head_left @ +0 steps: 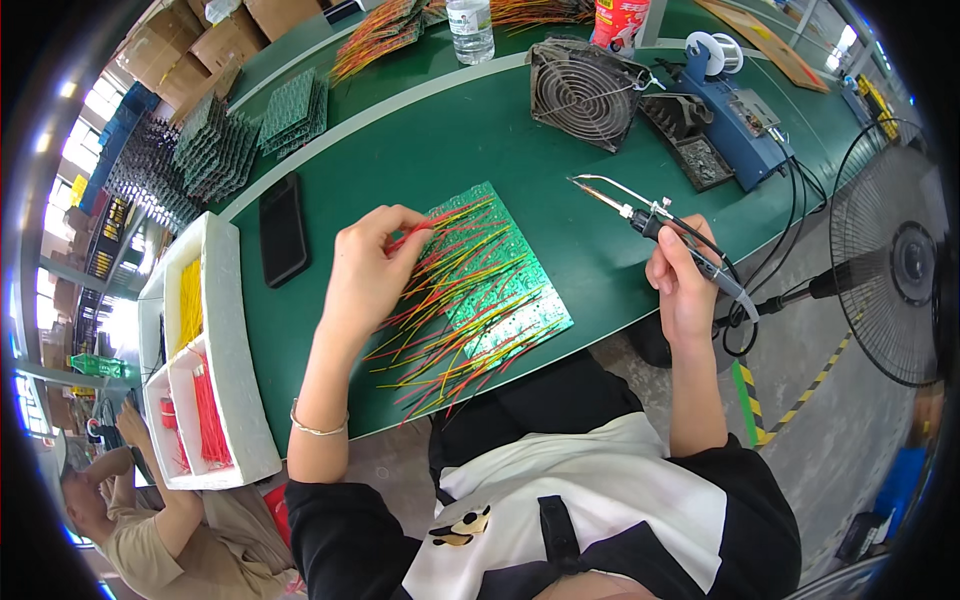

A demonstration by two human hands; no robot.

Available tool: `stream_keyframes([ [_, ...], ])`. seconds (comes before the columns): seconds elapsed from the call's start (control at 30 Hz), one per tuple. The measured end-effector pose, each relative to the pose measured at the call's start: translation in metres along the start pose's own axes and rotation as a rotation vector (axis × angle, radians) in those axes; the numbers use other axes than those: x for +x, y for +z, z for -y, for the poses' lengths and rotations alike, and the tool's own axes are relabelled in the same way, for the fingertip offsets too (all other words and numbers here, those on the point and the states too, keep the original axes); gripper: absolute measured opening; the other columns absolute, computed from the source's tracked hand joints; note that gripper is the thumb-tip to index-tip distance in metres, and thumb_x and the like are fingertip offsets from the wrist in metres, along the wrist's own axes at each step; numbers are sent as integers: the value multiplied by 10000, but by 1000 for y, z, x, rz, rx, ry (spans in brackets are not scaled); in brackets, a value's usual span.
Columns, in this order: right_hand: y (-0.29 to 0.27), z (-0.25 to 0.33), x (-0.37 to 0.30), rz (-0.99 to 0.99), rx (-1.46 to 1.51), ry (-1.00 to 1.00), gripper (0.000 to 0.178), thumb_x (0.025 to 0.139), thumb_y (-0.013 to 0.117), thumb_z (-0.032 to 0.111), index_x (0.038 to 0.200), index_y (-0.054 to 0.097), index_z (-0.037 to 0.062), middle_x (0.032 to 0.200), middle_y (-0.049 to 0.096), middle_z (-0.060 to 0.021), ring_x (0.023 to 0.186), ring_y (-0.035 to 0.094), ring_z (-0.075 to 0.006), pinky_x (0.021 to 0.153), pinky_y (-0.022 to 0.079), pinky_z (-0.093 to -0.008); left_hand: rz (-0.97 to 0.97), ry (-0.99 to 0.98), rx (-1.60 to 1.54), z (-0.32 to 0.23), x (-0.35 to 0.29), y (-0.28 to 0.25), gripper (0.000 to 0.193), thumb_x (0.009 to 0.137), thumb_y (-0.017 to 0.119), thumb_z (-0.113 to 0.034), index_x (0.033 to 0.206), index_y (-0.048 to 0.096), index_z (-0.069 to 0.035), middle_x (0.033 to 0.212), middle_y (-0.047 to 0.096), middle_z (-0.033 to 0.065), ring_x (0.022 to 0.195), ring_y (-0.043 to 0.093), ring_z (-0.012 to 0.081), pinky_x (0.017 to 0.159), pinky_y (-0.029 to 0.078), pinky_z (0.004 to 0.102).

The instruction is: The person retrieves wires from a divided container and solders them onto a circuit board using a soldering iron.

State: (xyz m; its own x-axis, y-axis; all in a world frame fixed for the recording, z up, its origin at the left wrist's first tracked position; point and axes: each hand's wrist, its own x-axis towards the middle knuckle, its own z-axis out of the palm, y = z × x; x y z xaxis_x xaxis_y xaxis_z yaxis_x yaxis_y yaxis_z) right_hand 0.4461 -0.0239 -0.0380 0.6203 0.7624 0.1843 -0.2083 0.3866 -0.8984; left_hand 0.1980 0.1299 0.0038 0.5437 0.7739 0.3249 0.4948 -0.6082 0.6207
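Observation:
A green circuit board panel (535, 290) lies on the green bench, with many red and yellow wires (455, 290) fanning out over its left side and near edge. At the board's far left corner, my left hand (378, 250) is closed in a pinch on red wires. To the right of the board, my right hand (686, 275) grips a soldering iron (645, 222) with a thin curved metal tube along it. The iron's tip points up and left, above the bench and apart from the board.
A white foam box (235, 400) of yellow and red wires stands left, beside a black phone (285, 230). Behind are a small metal fan (585, 95), a blue soldering station (740, 130) and a water bottle (470, 30). Right stands a large fan (905, 260). A co-worker (160, 510) sits at left.

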Motion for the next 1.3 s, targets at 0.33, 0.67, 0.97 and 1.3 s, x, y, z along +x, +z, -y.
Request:
stream_keyframes([
  [0.33, -7, 3, -4, -26, 5, -17, 114, 840, 579, 67, 818, 469, 48, 548, 464, -23, 432, 356, -47, 413, 282, -197, -96, 10, -49, 3, 1, -36, 132, 810, 595, -32, 920, 657, 6, 793, 555, 20, 624, 446, 54, 546, 336, 190],
  [0.67, -6, -6, -4, -21, -13, -7, 129, 847, 581, 86, 827, 459, 46, 545, 473, -28, 423, 368, -49, 399, 293, -193, 80, -28, -264, -29, -21, 35, 190, 813, 569, -6, 997, 615, -12, 696, 565, 86, 573, 520, 141, 532, 414, 258],
  [0.97, -4, -8, -2, -26, -50, -18, 153, 845, 593, 100, 837, 454, 38, 543, 475, -21, 420, 374, -45, 388, 286, -180, -7, -80, -345, -10, -12, 50, 73, 865, 513, -30, 907, 489, 25, 712, 569, 87, 517, 487, 93, 494, 392, 233],
  [1.3, -6, -8, -2, 5, -69, 11, 167, 837, 608, 105, 861, 465, 24, 556, 508, -37, 428, 413, -49, 389, 309, -176, 44, -181, -275, -18, -1, 46, 67, 857, 524, -32, 910, 506, 5, 674, 453, -28, 530, 324, 3, 465, 264, 192],
])
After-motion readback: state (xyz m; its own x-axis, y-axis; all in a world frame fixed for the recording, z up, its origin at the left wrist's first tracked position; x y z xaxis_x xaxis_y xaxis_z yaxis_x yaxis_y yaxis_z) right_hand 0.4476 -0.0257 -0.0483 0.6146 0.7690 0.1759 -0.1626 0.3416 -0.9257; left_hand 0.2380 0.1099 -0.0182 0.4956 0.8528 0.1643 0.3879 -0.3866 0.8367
